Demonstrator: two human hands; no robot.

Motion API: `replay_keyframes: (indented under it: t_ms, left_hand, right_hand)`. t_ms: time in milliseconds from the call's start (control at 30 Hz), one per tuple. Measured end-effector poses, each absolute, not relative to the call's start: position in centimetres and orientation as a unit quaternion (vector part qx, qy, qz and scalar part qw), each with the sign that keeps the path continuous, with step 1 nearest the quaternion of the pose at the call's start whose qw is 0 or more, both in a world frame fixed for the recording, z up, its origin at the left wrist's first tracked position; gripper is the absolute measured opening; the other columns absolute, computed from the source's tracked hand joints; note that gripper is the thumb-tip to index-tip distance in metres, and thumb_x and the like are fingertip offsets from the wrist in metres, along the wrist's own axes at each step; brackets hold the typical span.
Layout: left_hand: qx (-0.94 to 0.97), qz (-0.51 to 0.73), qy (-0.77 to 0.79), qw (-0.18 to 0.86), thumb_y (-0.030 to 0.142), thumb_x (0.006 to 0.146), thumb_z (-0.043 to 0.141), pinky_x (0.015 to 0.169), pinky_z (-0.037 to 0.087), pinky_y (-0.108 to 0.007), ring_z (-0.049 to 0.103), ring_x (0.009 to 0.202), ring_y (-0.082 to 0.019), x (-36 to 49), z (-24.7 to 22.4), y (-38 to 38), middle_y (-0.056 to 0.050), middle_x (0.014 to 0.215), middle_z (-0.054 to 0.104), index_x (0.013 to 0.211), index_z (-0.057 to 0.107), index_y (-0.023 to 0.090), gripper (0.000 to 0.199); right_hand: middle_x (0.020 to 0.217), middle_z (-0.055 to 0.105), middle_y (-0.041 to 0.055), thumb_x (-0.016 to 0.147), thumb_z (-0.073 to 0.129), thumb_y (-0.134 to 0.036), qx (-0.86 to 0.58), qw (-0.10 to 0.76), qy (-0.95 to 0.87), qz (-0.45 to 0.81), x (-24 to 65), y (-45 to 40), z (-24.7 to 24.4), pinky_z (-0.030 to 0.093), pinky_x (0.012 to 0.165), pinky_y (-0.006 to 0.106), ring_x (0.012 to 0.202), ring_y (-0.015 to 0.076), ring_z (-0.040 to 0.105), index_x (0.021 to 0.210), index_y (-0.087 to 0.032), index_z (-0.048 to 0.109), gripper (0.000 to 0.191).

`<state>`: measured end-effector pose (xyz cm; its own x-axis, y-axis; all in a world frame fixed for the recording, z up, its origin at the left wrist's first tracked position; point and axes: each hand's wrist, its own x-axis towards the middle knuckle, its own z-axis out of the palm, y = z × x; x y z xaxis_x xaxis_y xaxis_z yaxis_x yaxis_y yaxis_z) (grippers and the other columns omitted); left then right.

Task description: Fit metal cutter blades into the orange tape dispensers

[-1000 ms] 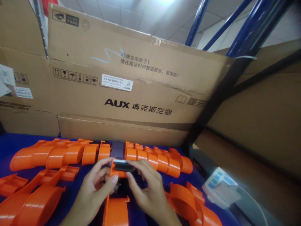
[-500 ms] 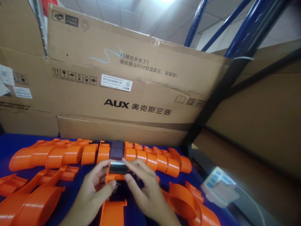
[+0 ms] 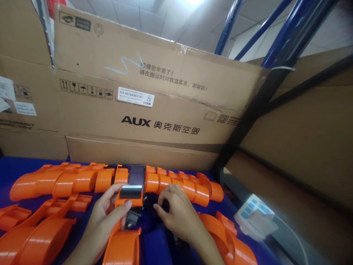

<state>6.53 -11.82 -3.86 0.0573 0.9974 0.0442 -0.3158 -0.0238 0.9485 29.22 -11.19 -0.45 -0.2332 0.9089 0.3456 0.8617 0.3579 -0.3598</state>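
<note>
My left hand (image 3: 106, 217) is closed around an orange tape dispenser (image 3: 138, 202). A black roller and a pale serrated blade show at the dispenser's upper end. Its thumb presses on the front, just under the roller. To the right, my right hand (image 3: 175, 211) is apart from the dispenser, fingers curled together above several small black parts (image 3: 150, 208). Something dark shows between its thumb and fingers, too hidden to name. Behind both hands lies a dark flat rectangular object (image 3: 136, 175).
A row of orange dispenser bodies (image 3: 67, 184) spans the back of the blue tabletop (image 3: 91, 217). More lie at the front left and front right (image 3: 242, 252). A cardboard sheet (image 3: 165, 103) stands behind. A white power strip (image 3: 255, 217) with a cable sits at right, beside a dark rack post (image 3: 248, 114).
My right hand has let go of the dispenser and moved right and down to the black parts. My left hand still holds the dispenser, now slightly farther left.
</note>
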Motion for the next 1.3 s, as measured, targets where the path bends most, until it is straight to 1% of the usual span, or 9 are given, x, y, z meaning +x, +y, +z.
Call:
replay_keyframes:
  t_ms: [200, 300, 433, 700, 800, 900, 1000, 1167, 1300]
  left_hand:
    - [0.437, 0.552, 0.393, 0.592, 0.041, 0.084, 0.08, 0.049, 0.044, -0.022, 0.051, 0.047, -0.011, 6.3, -4.3, -11.3, 0.007, 0.056, 0.06, 0.128, 0.055, 0.021, 0.055]
    - [0.427, 0.556, 0.395, 0.594, 0.04, 0.082, 0.081, 0.049, 0.043, -0.022, 0.051, 0.047, -0.011, 6.3, -4.4, -11.3, 0.007, 0.059, 0.061, 0.128, 0.054, 0.022, 0.056]
    - [0.417, 0.558, 0.394, 0.6, 0.037, 0.08, 0.083, 0.049, 0.044, -0.022, 0.052, 0.047, -0.01, 6.3, -4.2, -11.4, 0.007, 0.063, 0.062, 0.123, 0.057, 0.023, 0.052]
    - [0.399, 0.569, 0.391, 0.603, 0.035, 0.074, 0.087, 0.047, 0.045, -0.022, 0.054, 0.047, -0.01, 6.4, -4.0, -11.4, 0.005, 0.067, 0.065, 0.119, 0.062, 0.023, 0.053]
    - [0.4, 0.566, 0.393, 0.605, 0.033, 0.075, 0.086, 0.049, 0.046, -0.022, 0.055, 0.047, -0.01, 6.4, -4.0, -11.4, 0.003, 0.072, 0.069, 0.121, 0.061, 0.023, 0.054]
    - [0.412, 0.564, 0.393, 0.599, 0.035, 0.079, 0.083, 0.049, 0.045, -0.022, 0.054, 0.047, -0.01, 6.5, -4.0, -11.6, 0.005, 0.065, 0.066, 0.124, 0.058, 0.023, 0.053]
    - [0.427, 0.561, 0.392, 0.591, 0.037, 0.082, 0.08, 0.05, 0.043, -0.021, 0.052, 0.047, -0.011, 6.5, -4.1, -11.7, 0.006, 0.055, 0.061, 0.124, 0.058, 0.022, 0.05]
    - [0.435, 0.55, 0.398, 0.592, 0.039, 0.082, 0.08, 0.051, 0.044, -0.022, 0.052, 0.046, -0.012, 6.4, -4.3, -11.6, 0.005, 0.051, 0.062, 0.124, 0.059, 0.021, 0.051]
    - [0.432, 0.558, 0.391, 0.591, 0.039, 0.083, 0.079, 0.049, 0.043, -0.02, 0.052, 0.047, -0.011, 6.5, -4.2, -11.7, 0.006, 0.052, 0.062, 0.126, 0.057, 0.022, 0.052]
  right_hand:
    - [0.09, 0.066, 0.0056, 0.078, 0.082, -0.026, -0.573, 0.214, -0.786, 0.09, 29.0, -12.0, -0.1, 0.05, 0.081, 0.037, 0.091, 0.0263, 0.063, 0.076, -0.022, 0.067, 0.016]
    - [0.09, 0.068, 0.0048, 0.078, 0.078, -0.021, -0.57, 0.223, -0.784, 0.098, 29.0, -12.1, -0.2, 0.049, 0.079, 0.036, 0.09, 0.0254, 0.064, 0.085, -0.023, 0.07, 0.011]
    - [0.085, 0.068, 0.0021, 0.076, 0.07, -0.012, -0.559, 0.229, -0.789, 0.112, 28.5, -12.2, -0.3, 0.047, 0.073, 0.031, 0.083, 0.0226, 0.064, 0.096, -0.026, 0.073, 0.024]
    - [0.064, 0.063, -0.0018, 0.07, 0.064, -0.005, -0.559, 0.219, -0.794, 0.096, 27.3, -12.5, -0.3, 0.033, 0.057, 0.025, 0.065, 0.0178, 0.06, 0.073, -0.024, 0.067, 0.019]
    - [0.063, 0.062, -0.0014, 0.07, 0.064, -0.003, -0.578, 0.228, -0.779, 0.086, 27.5, -12.3, -0.6, 0.03, 0.055, 0.024, 0.06, 0.0161, 0.057, 0.068, -0.022, 0.064, 0.019]
    - [0.062, 0.063, -0.0004, 0.072, 0.063, -0.004, -0.585, 0.222, -0.775, 0.081, 27.9, -11.7, -0.9, 0.03, 0.054, 0.024, 0.059, 0.0159, 0.058, 0.064, -0.021, 0.061, 0.019]
    - [0.057, 0.06, -0.0005, 0.078, 0.064, -0.009, -0.574, 0.233, -0.779, 0.091, 28.1, -11.3, -1.1, 0.03, 0.053, 0.024, 0.056, 0.0152, 0.056, 0.057, -0.021, 0.057, 0.025]
    - [0.048, 0.054, -0.0017, 0.089, 0.06, -0.017, -0.565, 0.269, -0.775, 0.094, 28.3, -10.7, -0.8, 0.025, 0.047, 0.025, 0.045, 0.013, 0.048, 0.052, -0.02, 0.053, 0.037]
    - [0.05, 0.055, -0.0013, 0.095, 0.055, -0.026, -0.548, 0.32, -0.767, 0.094, 28.5, -10.6, 0.0, 0.03, 0.048, 0.026, 0.048, 0.0148, 0.051, 0.056, -0.021, 0.054, 0.039]
